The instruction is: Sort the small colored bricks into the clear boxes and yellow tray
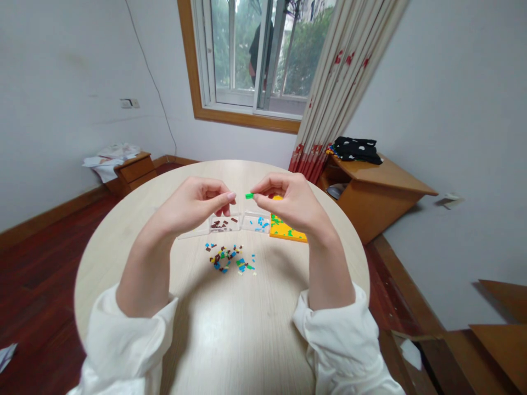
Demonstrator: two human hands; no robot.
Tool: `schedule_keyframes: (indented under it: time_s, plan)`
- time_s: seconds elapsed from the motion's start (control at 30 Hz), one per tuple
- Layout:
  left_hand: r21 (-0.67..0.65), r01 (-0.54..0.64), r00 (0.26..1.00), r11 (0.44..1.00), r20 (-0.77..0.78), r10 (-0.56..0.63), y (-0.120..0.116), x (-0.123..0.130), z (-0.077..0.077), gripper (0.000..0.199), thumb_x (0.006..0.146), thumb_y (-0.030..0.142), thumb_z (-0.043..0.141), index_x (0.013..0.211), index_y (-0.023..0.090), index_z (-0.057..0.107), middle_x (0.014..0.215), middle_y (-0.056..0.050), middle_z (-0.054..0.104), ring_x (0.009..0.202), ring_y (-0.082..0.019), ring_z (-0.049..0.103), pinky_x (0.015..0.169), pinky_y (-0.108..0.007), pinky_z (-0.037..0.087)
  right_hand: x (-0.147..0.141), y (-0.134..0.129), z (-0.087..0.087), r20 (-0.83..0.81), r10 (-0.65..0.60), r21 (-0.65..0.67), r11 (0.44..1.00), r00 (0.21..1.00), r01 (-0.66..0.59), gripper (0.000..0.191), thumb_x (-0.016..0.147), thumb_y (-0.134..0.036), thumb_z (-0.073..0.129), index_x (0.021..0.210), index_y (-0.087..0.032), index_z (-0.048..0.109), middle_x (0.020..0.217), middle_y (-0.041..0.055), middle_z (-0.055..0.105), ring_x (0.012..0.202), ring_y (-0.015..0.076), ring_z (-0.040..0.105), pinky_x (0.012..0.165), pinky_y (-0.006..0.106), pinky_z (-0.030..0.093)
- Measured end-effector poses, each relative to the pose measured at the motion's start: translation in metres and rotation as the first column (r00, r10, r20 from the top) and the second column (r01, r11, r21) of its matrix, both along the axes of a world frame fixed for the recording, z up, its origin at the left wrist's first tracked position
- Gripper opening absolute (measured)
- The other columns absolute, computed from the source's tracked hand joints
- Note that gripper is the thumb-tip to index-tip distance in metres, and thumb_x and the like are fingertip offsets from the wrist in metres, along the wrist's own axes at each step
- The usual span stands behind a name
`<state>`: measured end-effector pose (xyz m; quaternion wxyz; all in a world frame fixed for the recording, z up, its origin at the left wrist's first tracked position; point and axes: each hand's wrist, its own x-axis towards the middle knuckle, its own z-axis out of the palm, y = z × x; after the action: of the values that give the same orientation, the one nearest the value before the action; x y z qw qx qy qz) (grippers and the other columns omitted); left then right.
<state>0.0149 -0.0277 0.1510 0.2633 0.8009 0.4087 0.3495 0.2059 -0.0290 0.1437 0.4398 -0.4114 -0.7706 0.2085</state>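
Above the table, my right hand (290,200) pinches a small green building brick (249,196) between thumb and fingertips. My left hand (197,203) faces it a short gap away, thumb pressed towards curled fingers; whatever it may hold is hidden. Below both hands lies a loose heap of tiny bricks (222,259) in brown, blue, yellow and green. A few blue and green bricks (245,265) sit just right of that heap. Behind my hands are a clear tray with brown bricks (222,224) and another with blue bricks (260,223).
An orange-yellow tray (288,236) with green bricks stands partly behind my right hand. The round pale table (242,334) fills the middle. A wooden cabinet (379,186) with dark folded cloth (357,150) is at right; a small wooden stand (135,170) with papers is at left.
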Motion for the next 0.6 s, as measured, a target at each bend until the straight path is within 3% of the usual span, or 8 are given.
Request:
schedule_keyframes:
  time_s: [0.13, 0.23, 0.33, 0.47, 0.6]
  plan:
    - [0.044, -0.084, 0.996, 0.996, 0.003, 0.084, 0.001, -0.003, 0.001, 0.036, 0.076, 0.043, 0.052, 0.054, 0.015, 0.055, 0.047, 0.000, 0.053, 0.048, -0.008, 0.045, 0.046, -0.018, 0.036, 0.030, 0.016, -0.007, 0.168, -0.179, -0.091, 0.976, 0.969, 0.196, 0.011, 0.068, -0.013, 0.059, 0.071, -0.011, 0.069, 0.066, 0.0039, 0.067, 0.063, 0.0119, 0.060, 0.058, 0.022, 0.046]
    - [0.062, -0.115, 0.993, 0.991, -0.010, 0.116, 0.001, -0.004, 0.002, 0.036, 0.077, 0.042, 0.051, 0.053, 0.016, 0.054, 0.047, 0.000, 0.051, 0.047, -0.008, 0.043, 0.046, -0.019, 0.034, 0.052, 0.030, -0.017, 0.395, -0.340, -0.133, 0.898, 0.854, 0.419, 0.012, 0.065, -0.009, 0.060, 0.069, -0.013, 0.070, 0.068, 0.0051, 0.069, 0.065, 0.0136, 0.061, 0.059, 0.022, 0.044]
    - [0.065, -0.114, 0.993, 0.991, -0.022, 0.115, 0.000, -0.005, 0.002, 0.036, 0.077, 0.042, 0.050, 0.053, 0.016, 0.053, 0.046, 0.000, 0.050, 0.047, -0.009, 0.042, 0.046, -0.019, 0.032, 0.068, 0.041, -0.027, 0.548, -0.399, -0.171, 0.807, 0.735, 0.565, 0.012, 0.065, -0.007, 0.061, 0.068, -0.014, 0.071, 0.069, 0.0056, 0.069, 0.065, 0.0133, 0.060, 0.055, 0.020, 0.041]
    - [0.067, -0.111, 0.993, 0.992, -0.030, 0.113, 0.000, -0.005, 0.002, 0.035, 0.076, 0.042, 0.050, 0.052, 0.017, 0.052, 0.046, 0.001, 0.050, 0.047, -0.008, 0.041, 0.045, -0.019, 0.031, 0.079, 0.049, -0.034, 0.624, -0.396, -0.212, 0.744, 0.673, 0.634, 0.012, 0.066, -0.008, 0.062, 0.073, -0.011, 0.073, 0.069, 0.0065, 0.069, 0.059, 0.0115, 0.057, 0.051, 0.020, 0.038]
    - [0.066, -0.119, 0.992, 0.991, -0.033, 0.122, 0.002, -0.007, 0.002, 0.037, 0.076, 0.043, 0.049, 0.051, 0.017, 0.052, 0.047, 0.000, 0.051, 0.048, -0.009, 0.042, 0.046, -0.019, 0.033, 0.084, 0.049, -0.035, 0.619, -0.398, -0.236, 0.728, 0.677, 0.644, 0.016, 0.070, -0.010, 0.060, 0.078, -0.008, 0.073, 0.074, 0.0092, 0.070, 0.062, 0.0122, 0.059, 0.051, 0.020, 0.038]
